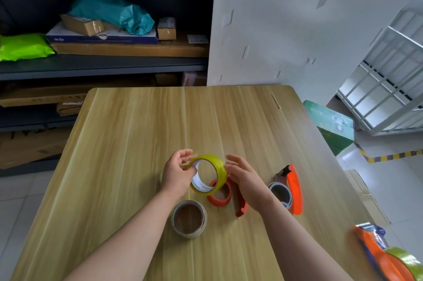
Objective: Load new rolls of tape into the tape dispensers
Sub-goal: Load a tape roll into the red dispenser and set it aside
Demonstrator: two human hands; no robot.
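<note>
Your left hand is holding the yellow tape roll up above the wooden table, tilted so its open core faces you; the fingers are curled around its left rim, with the thumb and forefinger pinching near the top edge where a clear strip of tape seems to lift off, though that end is too blurred to be sure of. Your right hand sits at the right side of the same roll with the fingers loosely spread and touching or almost touching its outer face; you cannot tell whether they actually grip it. Directly under the roll and your right palm lies an orange dispenser, its empty round hub showing just below the roll. Nearer to you, a beige tape roll lies flat on the table. To the right of your right wrist, a second orange dispenser rests with a grey ring in it. At the table's near right corner a third orange dispenser carries a yellow-green roll.
</note>
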